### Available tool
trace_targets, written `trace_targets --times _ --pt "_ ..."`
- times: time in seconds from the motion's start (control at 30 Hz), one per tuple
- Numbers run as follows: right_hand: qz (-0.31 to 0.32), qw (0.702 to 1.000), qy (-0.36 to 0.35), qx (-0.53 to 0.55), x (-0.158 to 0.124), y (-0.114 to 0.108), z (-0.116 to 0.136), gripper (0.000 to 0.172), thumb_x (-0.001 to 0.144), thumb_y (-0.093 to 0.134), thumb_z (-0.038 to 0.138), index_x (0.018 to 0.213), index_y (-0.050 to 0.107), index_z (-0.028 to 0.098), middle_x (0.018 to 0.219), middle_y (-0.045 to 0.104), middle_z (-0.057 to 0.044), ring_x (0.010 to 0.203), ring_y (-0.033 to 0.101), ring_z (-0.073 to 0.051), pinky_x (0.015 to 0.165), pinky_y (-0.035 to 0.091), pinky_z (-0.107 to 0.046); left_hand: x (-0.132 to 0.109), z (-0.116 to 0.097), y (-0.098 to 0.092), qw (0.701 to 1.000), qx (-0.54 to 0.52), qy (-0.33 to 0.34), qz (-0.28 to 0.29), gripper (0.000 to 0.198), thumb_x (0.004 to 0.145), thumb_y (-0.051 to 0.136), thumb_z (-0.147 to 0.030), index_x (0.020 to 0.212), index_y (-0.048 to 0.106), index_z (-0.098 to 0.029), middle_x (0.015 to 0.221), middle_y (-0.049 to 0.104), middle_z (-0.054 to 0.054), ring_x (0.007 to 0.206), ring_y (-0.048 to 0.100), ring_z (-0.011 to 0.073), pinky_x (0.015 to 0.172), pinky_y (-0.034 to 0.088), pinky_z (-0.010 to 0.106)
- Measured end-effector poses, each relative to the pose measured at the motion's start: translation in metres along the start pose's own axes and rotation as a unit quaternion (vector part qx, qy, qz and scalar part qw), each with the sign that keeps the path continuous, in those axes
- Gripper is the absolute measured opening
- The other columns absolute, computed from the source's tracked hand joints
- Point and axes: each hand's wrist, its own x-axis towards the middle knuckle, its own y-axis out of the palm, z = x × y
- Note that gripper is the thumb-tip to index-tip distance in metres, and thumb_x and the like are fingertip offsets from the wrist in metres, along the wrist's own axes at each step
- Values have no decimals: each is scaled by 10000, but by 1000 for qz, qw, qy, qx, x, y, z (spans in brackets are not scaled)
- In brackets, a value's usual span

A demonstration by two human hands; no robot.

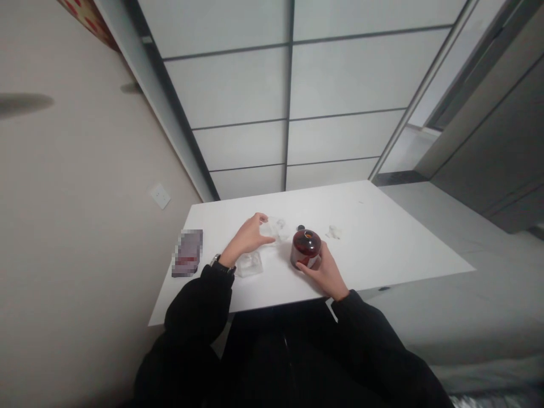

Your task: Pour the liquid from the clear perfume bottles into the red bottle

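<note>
My right hand (325, 272) is wrapped round a squat, dark reddish-brown bottle (301, 258) from its right side. The bottle stands upright near the table's front, its top opening uncovered and a pale label partly showing beside my thumb. My left hand (250, 235) curves its fingers and thumb about the left side of a clear plastic container (279, 228); its exact outline and contents are hard to make out. Below that wrist lies another clear, square plastic piece (250, 264). Just behind the bottle sits a small black cap (301, 228).
The white table (382, 243) has a crumpled whitish scrap (334, 232) right of the bottle. A blurred-out purplish-grey item (187, 253) lies near the left edge. A wall with a socket (160, 195) borders the left side; white panelled doors (246, 136) rise behind.
</note>
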Motion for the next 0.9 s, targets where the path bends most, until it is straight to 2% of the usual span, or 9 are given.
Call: trace_targets --times 0.1,0.17,0.3,0.4,0.5,0.6,0.67,0.73,0.9 --pt "5 1000 23 -1 -3 -9 -3 839 813 823 498 1476 403 200 1443 605 -189 1349 610 -347 1175 458 -558 5 -1 3 998 35 -6 57 393 983 710 -381 1304 628 -170 1331 653 110 1208 650 284 1042 551 532" --pt "6 999 34 -1 -5 -13 -7 835 820 825 499 1472 388 215 1434 616 -192 1324 634 -345 1150 487 -562 7 -1 7 995 56 -9 85 387 988 706 -393 1295 637 -167 1302 669 106 1166 671 271 1017 568 518" --pt "8 999 40 1 -7 -17 -16 836 818 837 499 1467 386 226 1442 613 -194 1331 638 -345 1140 507 -565 6 -8 12 990 79 -9 114 605 756 910 -354 1251 633 -145 1228 710 154 1133 705 341 1004 572 526" --pt "12 999 41 2 -8 -19 -17 844 814 846 509 1469 394 228 1444 613 -191 1328 643 -353 1128 524 -568 -3 -17 -3 990 72 0 118 770 686 937 -373 1340 589 -165 1292 707 190 1211 686 401 1063 537 561" --pt "11 999 45 3 -9 -21 -13 832 819 843 518 1463 405 226 1424 632 -185 1283 673 -357 1088 560 -563 -28 -16 -31 994 48 20 97 945 760 883 -454 1547 410 -232 1550 563 168 1491 483 373 1254 363 571" --pt "-2 999 47 -4 -12 -19 -9 809 831 829 533 1460 428 219 1403 646 -179 1264 681 -358 1080 565 -569 -65 3 -46 999 25 34 -9 784 921 724 -526 1580 369 -293 1653 453 131 1560 399 343 1287 309 601" --pt "-15 999 43 -18 -14 -17 -10 845 811 840 566 1467 447 208 1429 627 -191 1314 646 -375 1116 532 -596 -89 21 -38 998 28 4 -61 831 900 748 -550 1585 347 -304 1660 435 136 1558 404 349 1289 311 611" --pt "-19 998 51 -30 -16 -16 -13 883 791 845 603 1473 467 189 1428 627 -208 1314 642 -392 1110 525 -621 -107 38 -17 998 14 -27 -61 877 893 769 -518 1601 301 -298 1679 400 152 1570 389 352 1291 316 610" --pt "-21 994 94 -54 -22 -21 -20 851 752 848 658 1397 572 176 1208 748 -190 1036 754 -390 914 618 -623 -126 53 35 991 -51 -84 -94 761 909 761 -419 1545 366 -282 1591 515 144 1519 469 339 1278 349 608"
